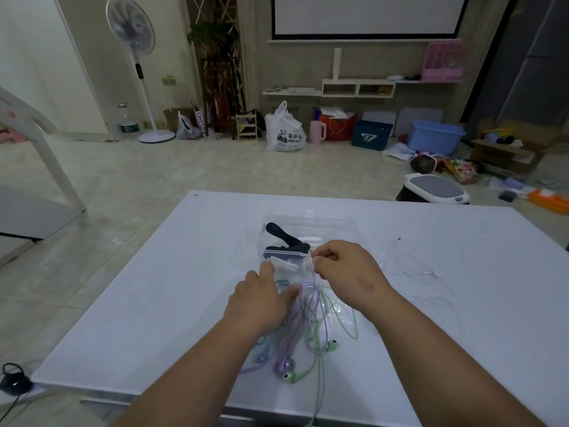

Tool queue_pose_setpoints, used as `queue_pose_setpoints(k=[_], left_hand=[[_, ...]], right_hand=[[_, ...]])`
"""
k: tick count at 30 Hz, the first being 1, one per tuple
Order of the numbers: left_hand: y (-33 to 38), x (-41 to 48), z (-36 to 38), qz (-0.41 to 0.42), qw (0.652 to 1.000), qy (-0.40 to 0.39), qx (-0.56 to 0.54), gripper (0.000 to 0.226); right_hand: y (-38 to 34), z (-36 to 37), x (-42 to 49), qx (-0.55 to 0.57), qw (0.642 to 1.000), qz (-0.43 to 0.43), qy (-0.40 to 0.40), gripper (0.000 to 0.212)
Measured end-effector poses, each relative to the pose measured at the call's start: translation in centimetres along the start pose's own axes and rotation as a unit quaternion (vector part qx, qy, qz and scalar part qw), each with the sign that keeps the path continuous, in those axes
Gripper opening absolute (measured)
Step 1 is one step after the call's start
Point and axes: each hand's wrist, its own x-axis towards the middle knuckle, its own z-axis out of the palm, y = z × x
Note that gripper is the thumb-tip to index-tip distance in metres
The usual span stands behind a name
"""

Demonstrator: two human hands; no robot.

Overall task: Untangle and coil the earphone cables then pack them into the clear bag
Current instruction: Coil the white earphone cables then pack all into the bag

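Note:
A tangle of earphone cables lies on the white table (154, 288) between my arms: purple (311, 306), green (348, 328) and blue (264, 352) strands, with green and purple earbuds near the front. A clear zip bag (308, 223) lies just beyond, with a black item (283, 238) inside. My left hand (258, 300) rests on the cables, its fingers reaching toward the bag's zip edge. My right hand (348, 272) pinches the bag's zip edge at its right end. A white earphone cable (415, 269) lies loose to the right.
The table's front edge is close to me. A black device with a cord (12, 380) sits off the front-left corner. A bin (434, 189) stands past the far right edge. Boxes, bags and a fan line the far wall.

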Motion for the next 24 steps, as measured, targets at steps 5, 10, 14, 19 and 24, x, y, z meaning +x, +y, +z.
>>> queue_pose_setpoints(k=[5, 10, 14, 19, 24], left_hand=[[0.3, 0.6, -1.8, 0.006, 0.997, 0.006, -0.071, 0.032], [0.4, 0.7, -2.6, 0.038, 0.996, 0.048, -0.060, 0.024], [1.5, 0.1, -3.0, 0.085, 0.990, 0.062, -0.090, 0.016], [4.0, -0.6, -2.1, 0.124, 0.981, 0.027, -0.148, 0.007], [7.1, -0.8, -0.4, 0.161, 0.976, 0.048, -0.141, 0.007]], right_hand=[[0.4, -0.2, 0.2, -0.027, 1.000, 0.001, -0.002, 0.018], [0.9, -0.3, 0.2, -0.056, 0.998, 0.002, -0.002, 0.016], [1.6, -1.1, 0.3, -0.094, 0.995, 0.016, -0.002, 0.015], [4.2, -3.0, 0.0, -0.168, 0.983, 0.078, -0.012, 0.014], [6.9, -4.6, -0.8, -0.220, 0.966, 0.132, -0.018, 0.033]])
